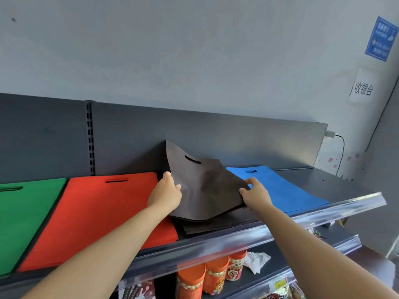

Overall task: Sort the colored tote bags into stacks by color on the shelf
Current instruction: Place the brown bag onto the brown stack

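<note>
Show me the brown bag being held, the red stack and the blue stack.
brown bag (pixel 207 186), head view, middle of its lifted panel.
red stack (pixel 97 212), head view, flat top face.
blue stack (pixel 280 188), head view, top bag's centre.

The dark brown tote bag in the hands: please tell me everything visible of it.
The dark brown tote bag looks like thin, matte non-woven fabric, with one oval cut-out handle slot near its top edge. It is tilted, its top corner raised toward the back panel, its lower edge sagging onto the brown stack beneath. The left hand holds its left edge, and the right hand pinches its right edge. It sits between the red stack and the blue stack.
</note>
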The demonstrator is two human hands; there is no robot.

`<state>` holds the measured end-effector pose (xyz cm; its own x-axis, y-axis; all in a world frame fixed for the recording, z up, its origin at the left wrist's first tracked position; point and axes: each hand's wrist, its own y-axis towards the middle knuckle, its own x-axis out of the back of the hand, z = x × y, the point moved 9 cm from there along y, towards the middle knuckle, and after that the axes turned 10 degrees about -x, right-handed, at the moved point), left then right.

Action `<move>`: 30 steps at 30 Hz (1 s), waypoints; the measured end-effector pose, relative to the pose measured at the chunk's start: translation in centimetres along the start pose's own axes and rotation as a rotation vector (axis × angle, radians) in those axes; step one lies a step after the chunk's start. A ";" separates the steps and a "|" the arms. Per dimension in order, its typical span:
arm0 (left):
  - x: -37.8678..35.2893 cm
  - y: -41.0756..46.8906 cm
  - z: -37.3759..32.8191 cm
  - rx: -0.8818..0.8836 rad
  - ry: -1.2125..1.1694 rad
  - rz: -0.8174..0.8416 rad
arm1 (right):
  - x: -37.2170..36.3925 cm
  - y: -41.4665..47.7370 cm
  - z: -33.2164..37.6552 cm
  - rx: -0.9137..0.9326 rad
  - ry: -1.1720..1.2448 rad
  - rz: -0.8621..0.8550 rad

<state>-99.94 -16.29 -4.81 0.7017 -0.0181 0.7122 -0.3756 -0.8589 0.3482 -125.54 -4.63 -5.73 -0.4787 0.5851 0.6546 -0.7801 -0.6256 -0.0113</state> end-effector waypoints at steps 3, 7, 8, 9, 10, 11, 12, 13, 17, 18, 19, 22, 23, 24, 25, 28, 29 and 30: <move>-2.2 0.0 0.2 0.059 0.095 0.081 | 0.0 1.8 -1.5 -0.023 -0.115 0.041; -3.8 -0.7 0.7 0.159 0.294 0.184 | 0.4 3.3 -3.0 -0.004 -0.392 0.050; -4.0 -0.9 0.6 0.168 0.339 0.193 | 0.6 3.3 -3.0 0.008 -0.452 0.040; -4.1 -1.2 0.3 0.167 0.380 0.199 | 0.7 3.4 -3.0 0.021 -0.500 0.032; -4.2 -1.4 -0.1 0.158 0.419 0.204 | 0.7 3.4 -3.0 0.030 -0.543 0.028; -4.3 -1.5 -0.5 0.146 0.455 0.211 | 0.7 3.5 -3.0 0.044 -0.579 0.031; -4.4 -1.7 -0.9 0.134 0.487 0.217 | 0.7 3.4 -2.9 0.059 -0.608 0.033; -4.5 -1.8 -1.2 0.125 0.516 0.218 | 0.7 3.5 -2.8 0.071 -0.630 0.037; -4.4 -2.4 -1.6 0.116 0.608 0.208 | 0.5 3.7 -2.9 0.110 -0.710 0.053; -4.5 -2.6 -1.6 0.115 0.621 0.209 | 0.5 3.7 -2.9 0.121 -0.727 0.056; -4.5 -2.7 -1.6 0.111 0.631 0.207 | 0.4 3.7 -2.8 0.136 -0.752 0.051; -3.9 -3.0 -2.2 0.100 0.631 0.174 | 0.4 3.2 -1.4 0.229 -0.785 0.025; -3.4 -3.1 -2.4 0.097 0.631 0.153 | 0.1 3.0 -0.7 0.270 -0.778 0.031; -2.7 -3.2 -2.5 0.094 0.643 0.130 | -0.3 2.5 0.2 0.321 -0.749 0.044; -1.8 -3.4 -2.6 0.090 0.668 0.108 | -0.8 2.1 1.1 0.377 -0.719 0.055; 1.3 -4.5 -2.5 0.083 0.787 0.039 | -3.5 -0.3 4.1 0.574 -0.681 0.108; 2.3 -5.1 -2.3 0.086 0.826 0.018 | -4.6 -1.4 5.0 0.635 -0.678 0.125; 3.3 -5.7 -2.0 0.093 0.856 0.001 | -5.7 -2.6 6.0 0.691 -0.667 0.141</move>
<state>-96.68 -10.42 -3.28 -0.0108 0.3408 0.9401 -0.2983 -0.8984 0.3223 -118.41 -9.41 -4.92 -0.0566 0.2012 0.9779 -0.2224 -0.9574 0.1841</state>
